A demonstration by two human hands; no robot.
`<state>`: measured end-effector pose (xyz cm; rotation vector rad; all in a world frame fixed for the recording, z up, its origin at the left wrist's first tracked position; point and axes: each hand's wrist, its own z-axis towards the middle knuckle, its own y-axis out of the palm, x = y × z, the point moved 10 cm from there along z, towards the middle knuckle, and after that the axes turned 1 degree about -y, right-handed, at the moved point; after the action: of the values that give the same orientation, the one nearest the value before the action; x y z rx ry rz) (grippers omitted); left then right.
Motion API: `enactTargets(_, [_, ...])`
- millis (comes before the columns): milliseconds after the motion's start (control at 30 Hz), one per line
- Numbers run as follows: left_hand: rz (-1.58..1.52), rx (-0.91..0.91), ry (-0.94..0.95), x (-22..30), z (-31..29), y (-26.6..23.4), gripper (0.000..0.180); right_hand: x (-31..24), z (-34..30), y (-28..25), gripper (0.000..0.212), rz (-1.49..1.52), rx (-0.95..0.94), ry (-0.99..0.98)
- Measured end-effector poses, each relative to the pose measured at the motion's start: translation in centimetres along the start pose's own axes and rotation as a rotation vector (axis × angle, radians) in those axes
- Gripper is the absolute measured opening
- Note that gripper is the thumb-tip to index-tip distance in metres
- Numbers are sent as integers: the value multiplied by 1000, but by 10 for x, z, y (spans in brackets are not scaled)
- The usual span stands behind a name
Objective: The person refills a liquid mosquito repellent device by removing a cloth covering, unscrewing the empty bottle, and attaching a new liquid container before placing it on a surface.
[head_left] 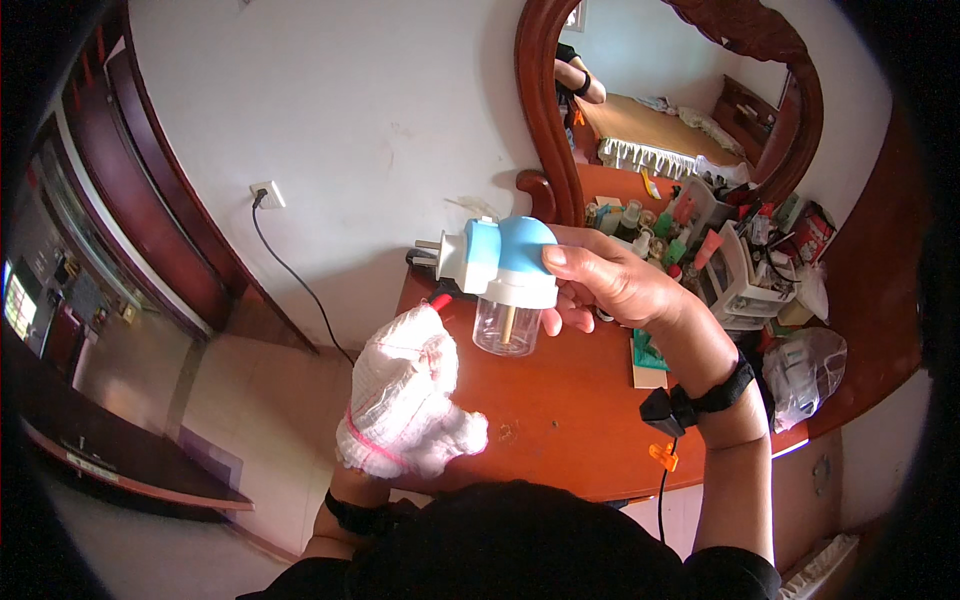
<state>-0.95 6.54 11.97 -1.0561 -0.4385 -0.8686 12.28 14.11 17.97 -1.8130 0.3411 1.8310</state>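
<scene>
My right hand grips a plug-in liquid mosquito repellent heater by its rounded blue end, thumb in front and fingers behind. Its body is blue and white, and two metal prongs point left. A clear bottle with a wick hangs below it, with no liquid that I can make out. A bunched white cloth with pink stripes is around my left hand, which holds it up left of the heater. The cloth hides the fingers of that hand. Cloth and heater are apart.
Below my hands is a reddish-brown dressing table with a wood-framed mirror. Bottles and a white drawer organizer crowd its right side, near a plastic bag. A black cord runs from a wall socket at left.
</scene>
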Motion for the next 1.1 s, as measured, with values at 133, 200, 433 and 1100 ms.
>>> enactTargets(133, [-421, 4, -141, -22, -3, 5, 32, 11, 1, -1, 60, 2, 9, 33])
enactTargets(200, [-386, -50, -203, -27, -6, 11, 32, 13, 2, -1, 60, -2, 10, 39])
enactTargets(433, [-544, -220, -323, -32, -14, 31, 29, 21, 1, -1, 61, 13, -2, 50])
enactTargets(1100, [-752, -127, -356, -27, -2, 39, 19, 45, 8, 14, 62, 77, -24, 111])
